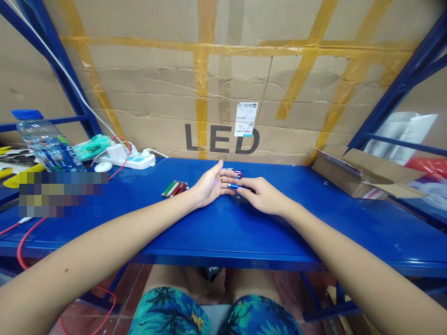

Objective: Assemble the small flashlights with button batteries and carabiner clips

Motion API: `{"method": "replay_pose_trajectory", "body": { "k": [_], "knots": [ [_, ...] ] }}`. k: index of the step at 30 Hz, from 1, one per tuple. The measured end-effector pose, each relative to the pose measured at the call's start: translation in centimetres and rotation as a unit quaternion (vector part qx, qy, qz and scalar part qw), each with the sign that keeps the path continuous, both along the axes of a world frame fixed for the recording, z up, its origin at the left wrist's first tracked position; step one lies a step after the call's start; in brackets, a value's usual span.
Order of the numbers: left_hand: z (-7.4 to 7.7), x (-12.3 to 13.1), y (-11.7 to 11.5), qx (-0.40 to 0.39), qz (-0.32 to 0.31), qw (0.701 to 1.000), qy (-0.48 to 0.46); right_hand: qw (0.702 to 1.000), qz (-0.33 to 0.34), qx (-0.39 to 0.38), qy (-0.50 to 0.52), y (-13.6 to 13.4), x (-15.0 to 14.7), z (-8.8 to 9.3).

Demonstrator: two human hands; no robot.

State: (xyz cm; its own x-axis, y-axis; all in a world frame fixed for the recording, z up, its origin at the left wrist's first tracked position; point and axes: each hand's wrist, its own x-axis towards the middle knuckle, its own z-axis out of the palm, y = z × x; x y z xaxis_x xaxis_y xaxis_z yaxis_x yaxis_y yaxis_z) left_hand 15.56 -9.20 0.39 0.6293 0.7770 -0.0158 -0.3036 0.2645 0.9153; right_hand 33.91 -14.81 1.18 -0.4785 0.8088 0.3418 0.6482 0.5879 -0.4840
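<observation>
My right hand [261, 194] grips a slim blue metal flashlight [236, 186] between thumb and fingers, its front end pointing left. Facing that end is the palm of my left hand [213, 186], its thumb up and fingers stretched out, holding nothing. A faint bluish-purple glow shows on the palm. Left of my left hand lies a small group of green, silver and red metal tubes [173, 189] of similar shape. More shiny blue and reddish tubes [233, 171] lie just behind my fingers, partly hidden by them.
A white power strip [134, 159] with plugs and a water bottle [47, 142] stand at the left, near a red cable [30, 237]. An opened cardboard box [352, 174] sits at the right. A large taped carton [157, 97] walls off the back of the blue table [223, 237].
</observation>
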Motion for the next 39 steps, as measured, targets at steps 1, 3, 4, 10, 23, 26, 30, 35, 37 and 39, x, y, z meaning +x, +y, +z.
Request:
{"method": "replay_pose_trajectory", "body": {
  "k": [1, 3, 4, 10, 23, 26, 30, 35, 37, 39],
  "knots": [
    [0.0, -0.01, 0.03, 0.001, 0.002, 1.0, 0.001, 1.0, 0.0, 0.004, -0.008, -0.04, 0.02, 0.05],
    [0.03, -0.01, 0.03, 0.002, 0.007, 1.0, 0.003, 1.0, 0.002, 0.007, -0.013, -0.17, 0.07, 0.18],
    [0.05, 0.0, 0.01, 0.002, 0.008, 1.0, 0.005, 1.0, 0.005, 0.006, -0.012, -0.23, 0.09, 0.24],
    [0.31, 0.09, -0.28, 0.002, 0.019, 1.0, 0.023, 0.999, 0.038, -0.016, -0.002, -0.5, 0.15, 0.51],
    [-0.09, 0.13, -0.13, 0.016, 0.026, 0.999, 0.026, 0.998, 0.018, -0.06, -0.013, -0.65, 0.13, 0.87],
    [-0.07, 0.11, -0.18, 0.021, 0.02, 0.999, 0.026, 0.997, 0.015, -0.071, -0.008, -0.76, 0.12, 0.95],
    [-0.05, 0.14, -0.15, 0.021, 0.023, 0.999, 0.031, 0.998, 0.023, -0.053, -0.019, -0.68, 0.21, 0.99],
    [-0.05, 0.18, -0.13, 0.016, 0.033, 0.999, 0.036, 0.998, 0.023, -0.04, -0.031, -0.58, 0.28, 1.0],
    [-0.03, 0.17, -0.16, 0.015, 0.032, 0.999, 0.034, 0.998, 0.022, -0.048, -0.032, -0.58, 0.3, 0.98],
    [0.01, 0.15, -0.19, 0.015, 0.029, 0.999, 0.032, 0.998, 0.026, -0.053, -0.031, -0.59, 0.34, 0.97]
  ]
}}
